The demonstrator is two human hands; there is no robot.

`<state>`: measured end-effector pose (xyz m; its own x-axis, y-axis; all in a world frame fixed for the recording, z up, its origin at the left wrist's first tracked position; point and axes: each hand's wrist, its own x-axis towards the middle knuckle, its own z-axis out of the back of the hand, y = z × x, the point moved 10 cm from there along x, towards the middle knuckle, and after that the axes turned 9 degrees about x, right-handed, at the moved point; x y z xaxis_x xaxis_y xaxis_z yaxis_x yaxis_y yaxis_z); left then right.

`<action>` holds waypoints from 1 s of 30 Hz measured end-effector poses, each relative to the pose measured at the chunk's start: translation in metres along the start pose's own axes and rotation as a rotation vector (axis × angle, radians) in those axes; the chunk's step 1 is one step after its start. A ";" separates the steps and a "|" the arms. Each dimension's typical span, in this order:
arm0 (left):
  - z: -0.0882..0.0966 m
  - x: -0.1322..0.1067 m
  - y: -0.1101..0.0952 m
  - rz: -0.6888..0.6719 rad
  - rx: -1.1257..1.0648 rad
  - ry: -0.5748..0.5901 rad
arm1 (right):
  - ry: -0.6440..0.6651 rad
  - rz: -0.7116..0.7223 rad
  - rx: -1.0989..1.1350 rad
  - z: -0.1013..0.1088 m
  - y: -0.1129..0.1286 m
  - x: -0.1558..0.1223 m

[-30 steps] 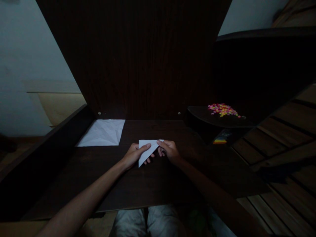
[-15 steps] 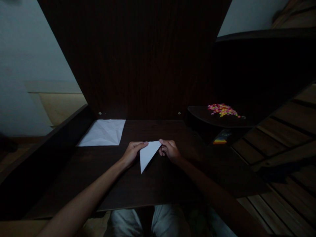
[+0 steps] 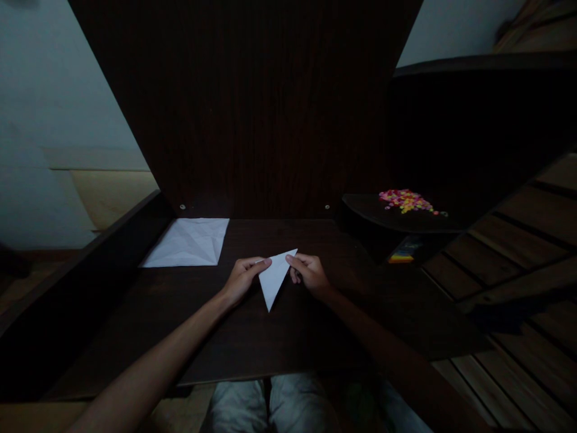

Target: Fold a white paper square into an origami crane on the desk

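- Nearest me, my pale trousers (image 3: 241, 406) show below the front edge of the dark table (image 3: 216, 355).
- Above the table's middle I hold a small white folded paper (image 3: 273, 281) between my two hands; it is already folded into a triangle, with one sharp corner hanging free toward me.
- My left hand (image 3: 240, 281) is clamped on the paper's upper left corner, thumb on top.
- My right hand (image 3: 312, 275) pinches it near the upper right corner, thumb on its face, the tip poking out past my thumb.
- The visible edges look straight, so I judge this fold well made; the light is dim, and I can't tell how many layers lie inside or whether the edges are fully pressed.
- Farther off to the left, a larger white sheet (image 3: 189, 243) lies on the table, creased but spread out; neither hand touches it, and it is not in a triangle like mine.
- To the right, a heap of small colourful pieces (image 3: 406, 201) sits on a low shelf (image 3: 365, 207), well apart from my hands and untouched.
- Behind everything rises the dark back panel (image 3: 252, 108).
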<state>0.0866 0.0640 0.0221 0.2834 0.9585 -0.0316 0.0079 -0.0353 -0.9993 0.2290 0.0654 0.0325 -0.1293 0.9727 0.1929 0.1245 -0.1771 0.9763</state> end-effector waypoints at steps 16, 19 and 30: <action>-0.026 -0.009 0.003 0.058 0.022 0.203 | 0.010 -0.023 -0.004 -0.006 -0.002 -0.002; -0.027 -0.009 0.003 0.054 0.023 0.218 | 0.038 -0.016 -0.049 -0.006 -0.002 -0.003; -0.021 -0.005 0.008 0.069 0.036 0.195 | -0.003 -0.003 -0.022 0.003 0.001 0.003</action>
<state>0.1056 0.0534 0.0145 0.4625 0.8811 -0.0991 -0.0507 -0.0853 -0.9951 0.2321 0.0683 0.0334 -0.1266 0.9737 0.1897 0.1027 -0.1773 0.9788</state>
